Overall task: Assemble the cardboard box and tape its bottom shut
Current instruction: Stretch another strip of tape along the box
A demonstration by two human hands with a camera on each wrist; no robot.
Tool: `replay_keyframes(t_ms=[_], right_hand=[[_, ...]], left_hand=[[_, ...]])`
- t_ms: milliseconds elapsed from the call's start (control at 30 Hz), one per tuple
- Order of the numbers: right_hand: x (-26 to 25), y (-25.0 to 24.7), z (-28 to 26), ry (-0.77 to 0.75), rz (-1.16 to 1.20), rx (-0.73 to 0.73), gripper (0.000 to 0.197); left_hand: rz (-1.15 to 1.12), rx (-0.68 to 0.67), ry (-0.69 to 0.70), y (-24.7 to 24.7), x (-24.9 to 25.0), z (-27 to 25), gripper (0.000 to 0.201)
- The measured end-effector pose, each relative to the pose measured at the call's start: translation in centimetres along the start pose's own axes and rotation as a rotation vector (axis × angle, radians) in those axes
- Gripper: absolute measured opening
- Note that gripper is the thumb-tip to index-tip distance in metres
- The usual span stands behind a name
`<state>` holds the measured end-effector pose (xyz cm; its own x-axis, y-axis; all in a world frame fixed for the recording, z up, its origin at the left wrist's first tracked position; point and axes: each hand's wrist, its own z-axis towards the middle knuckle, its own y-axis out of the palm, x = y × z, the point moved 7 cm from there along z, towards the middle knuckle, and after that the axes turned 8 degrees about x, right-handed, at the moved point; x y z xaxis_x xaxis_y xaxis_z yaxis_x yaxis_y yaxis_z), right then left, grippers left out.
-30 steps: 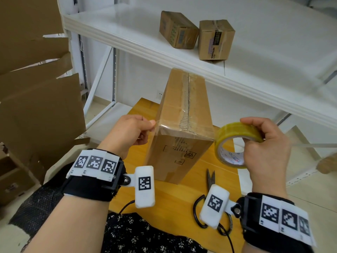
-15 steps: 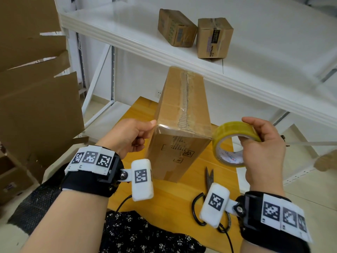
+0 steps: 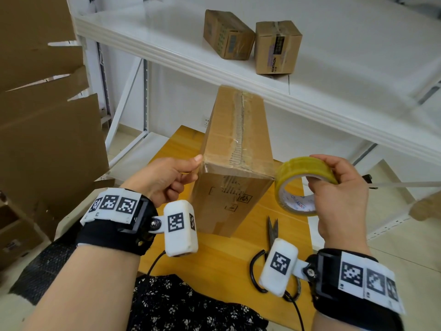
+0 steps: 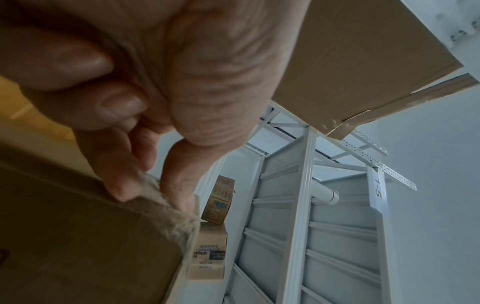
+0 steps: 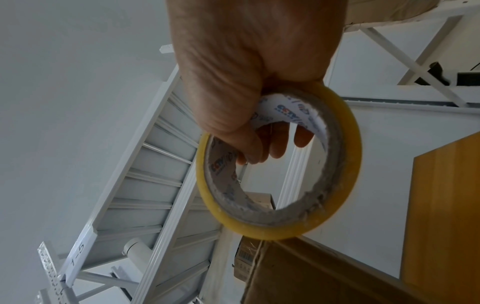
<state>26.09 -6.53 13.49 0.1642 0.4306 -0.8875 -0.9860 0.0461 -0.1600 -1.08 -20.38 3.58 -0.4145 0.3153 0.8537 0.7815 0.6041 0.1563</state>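
Observation:
A tall cardboard box point(image 3: 235, 149) stands on the wooden table point(image 3: 222, 256), its taped seam facing up. A strip of clear tape runs across its near top edge. My left hand point(image 3: 171, 175) presses the tape's end against the box's left corner with thumb and forefinger; the left wrist view shows the fingertips point(image 4: 122, 185) on the crinkled tape at that corner of the box point(image 4: 78, 246). My right hand point(image 3: 338, 189) grips the yellowish tape roll point(image 3: 303, 182) at the box's right corner, fingers through its core. In the right wrist view the roll point(image 5: 335, 222) hangs just over the box point(image 5: 311, 273).
Scissors point(image 3: 273, 232) lie on the table right of the box, partly under my right wrist camera. A white shelf point(image 3: 310, 75) above carries two small cartons point(image 3: 250, 41). Flattened cardboard sheets point(image 3: 43, 115) stand at the left.
My left thumb has moved up to press on the box's left top corner. The right hand with the roll has come closer to the box's right corner.

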Motion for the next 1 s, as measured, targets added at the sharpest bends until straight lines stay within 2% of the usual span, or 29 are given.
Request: replay_keyframes(t_ms=[100,233,333,567,700,767,833,900,1000], right_hand=[[-0.1,0.0,-0.1,-0.009,-0.006,-0.003,0.044],[-0.1,0.0,-0.1,-0.014,-0.015,-0.003,0.043],[-0.3,0.0,-0.2,-0.017,-0.019,0.0,0.042],[-0.4,0.0,-0.2,-0.018,-0.02,-0.005,0.039],[-0.4,-0.3,-0.2,-0.017,-0.024,0.015,0.037],[-0.4,-0.3,-0.2,-0.013,-0.02,0.016,0.036],[-0.6,-0.2,-0.3,-0.013,-0.018,0.009,0.037],[-0.8,-0.1,-0.3,-0.021,-0.023,0.004,0.039],[-0.8,0.0,-0.2,-0.017,-0.027,0.0,0.04]], left_hand=[[-0.008,-0.014,-0.018,0.1,-0.1,0.0,0.036],[-0.057,-0.042,-0.063,0.5,-0.2,-0.2,0.019],[-0.104,-0.063,-0.078,0.7,-0.4,-0.4,0.018],[-0.063,0.008,-0.097,-0.2,0.0,-0.7,0.013],[0.035,0.122,-0.049,-1.0,0.0,-0.4,0.037],[0.085,0.184,0.022,-1.2,0.2,-0.3,0.037],[0.135,0.312,0.162,-1.7,1.1,-0.7,0.03],[0.157,0.413,0.397,-2.0,3.3,-1.8,0.022],[0.245,0.386,0.723,-0.4,7.2,-4.6,0.015]])
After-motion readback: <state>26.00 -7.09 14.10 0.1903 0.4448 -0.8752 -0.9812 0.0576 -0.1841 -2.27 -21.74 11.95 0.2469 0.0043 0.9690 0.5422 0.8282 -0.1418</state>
